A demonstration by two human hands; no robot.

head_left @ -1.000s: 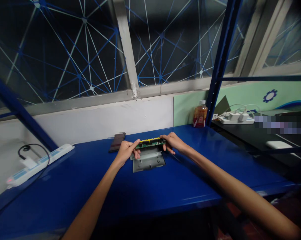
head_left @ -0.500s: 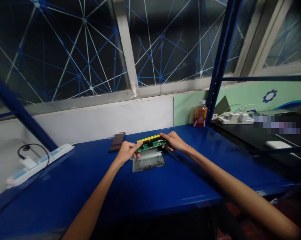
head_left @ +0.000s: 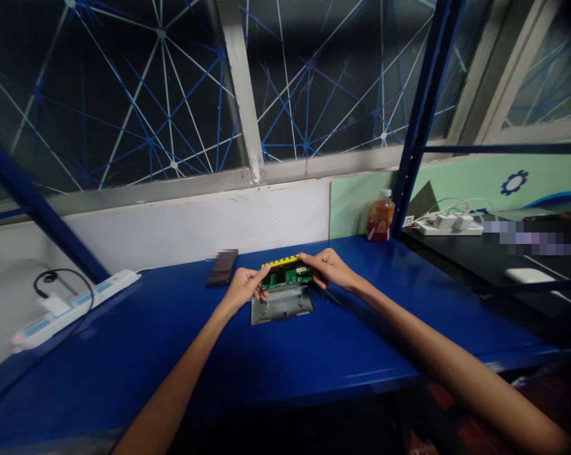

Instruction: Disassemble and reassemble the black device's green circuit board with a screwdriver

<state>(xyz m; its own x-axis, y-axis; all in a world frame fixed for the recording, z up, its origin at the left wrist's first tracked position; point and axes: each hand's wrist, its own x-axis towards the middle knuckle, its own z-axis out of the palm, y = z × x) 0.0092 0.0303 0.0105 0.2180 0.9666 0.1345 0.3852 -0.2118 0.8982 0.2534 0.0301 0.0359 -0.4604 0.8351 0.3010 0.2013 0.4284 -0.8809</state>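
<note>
Between my two hands is a green circuit board (head_left: pixel 292 276) with black parts on it and a yellow toothed strip (head_left: pixel 280 261) along its far edge. My left hand (head_left: pixel 244 287) pinches the board's left end, thumb on top. At the other end my right hand (head_left: pixel 330 268) grips the right corner, with the thumb near the yellow strip. Below the board, a grey casing half (head_left: pixel 283 308) lies on the blue table, its inner side up with small posts showing. The board hides the casing's far edge. A thin dark rod (head_left: pixel 331 297) lies partly hidden beside my right hand.
A dark phone (head_left: pixel 222 267) lies on the blue table (head_left: pixel 210 373) left of the board. The white power strip (head_left: pixel 77 308) with a plugged-in cable is at the far left. A bottle with a red label (head_left: pixel 381 216) stands at the back right by a blue post (head_left: pixel 411 139).
The board has tilted a little, and its right end has shifted slightly left with my right hand. The casing half and the other things stay in place.
</note>
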